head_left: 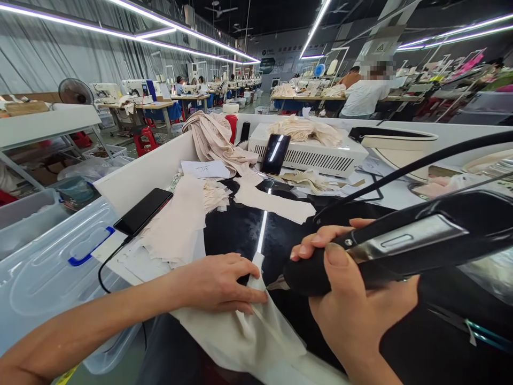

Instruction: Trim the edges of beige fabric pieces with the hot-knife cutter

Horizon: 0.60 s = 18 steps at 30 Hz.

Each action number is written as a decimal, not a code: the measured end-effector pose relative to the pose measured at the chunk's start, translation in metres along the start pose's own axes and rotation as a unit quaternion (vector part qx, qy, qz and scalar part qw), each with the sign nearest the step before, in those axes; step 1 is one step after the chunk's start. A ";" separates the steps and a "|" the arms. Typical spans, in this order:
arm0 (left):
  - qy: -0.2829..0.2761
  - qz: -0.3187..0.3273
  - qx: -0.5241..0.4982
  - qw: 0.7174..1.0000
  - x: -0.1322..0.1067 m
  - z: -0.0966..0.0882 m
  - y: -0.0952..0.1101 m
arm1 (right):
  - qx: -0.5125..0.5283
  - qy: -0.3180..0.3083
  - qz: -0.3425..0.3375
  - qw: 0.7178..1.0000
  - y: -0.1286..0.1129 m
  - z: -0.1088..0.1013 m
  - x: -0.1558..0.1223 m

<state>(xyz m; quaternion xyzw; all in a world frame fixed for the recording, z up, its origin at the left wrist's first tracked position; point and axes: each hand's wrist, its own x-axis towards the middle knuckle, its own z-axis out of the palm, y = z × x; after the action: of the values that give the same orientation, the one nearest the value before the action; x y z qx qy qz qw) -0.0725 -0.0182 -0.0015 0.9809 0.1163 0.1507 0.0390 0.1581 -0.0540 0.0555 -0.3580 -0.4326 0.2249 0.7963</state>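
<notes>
Pale cloth lies over the near edge of the shiny black counter. The left hand presses on it; I cannot tell if it pinches. The right hand grips a big black tool, pointing at the cloth.

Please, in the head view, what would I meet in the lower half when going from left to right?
Blue handle → lying phone → left hand → metal tip → right hand.
</notes>
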 end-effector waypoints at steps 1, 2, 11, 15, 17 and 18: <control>0.000 0.000 0.000 1.000 0.000 0.000 0.000 | 0.002 0.003 0.001 1.000 0.000 0.002 0.001; 0.001 0.002 -0.001 1.000 0.000 0.001 0.000 | 0.003 0.005 0.001 1.000 0.001 0.004 0.002; 0.015 -0.001 -0.017 1.000 0.001 0.005 -0.001 | 0.001 -0.005 -0.003 1.000 0.003 0.009 0.006; 0.008 -0.010 -0.012 1.000 0.001 0.010 -0.002 | 0.012 0.012 -0.011 1.000 0.008 0.010 0.009; 0.010 -0.011 -0.004 1.000 0.003 0.014 -0.002 | 0.010 0.012 -0.008 1.000 0.010 0.010 0.010; 0.012 -0.010 0.001 1.000 0.004 0.016 -0.002 | 0.007 0.013 -0.001 1.000 0.011 0.009 0.010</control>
<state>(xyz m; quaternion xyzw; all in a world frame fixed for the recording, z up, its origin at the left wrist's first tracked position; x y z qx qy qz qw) -0.0640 -0.0156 -0.0161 0.9778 0.1263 0.1625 0.0384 0.1549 -0.0371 0.0556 -0.3547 -0.4206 0.2224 0.8049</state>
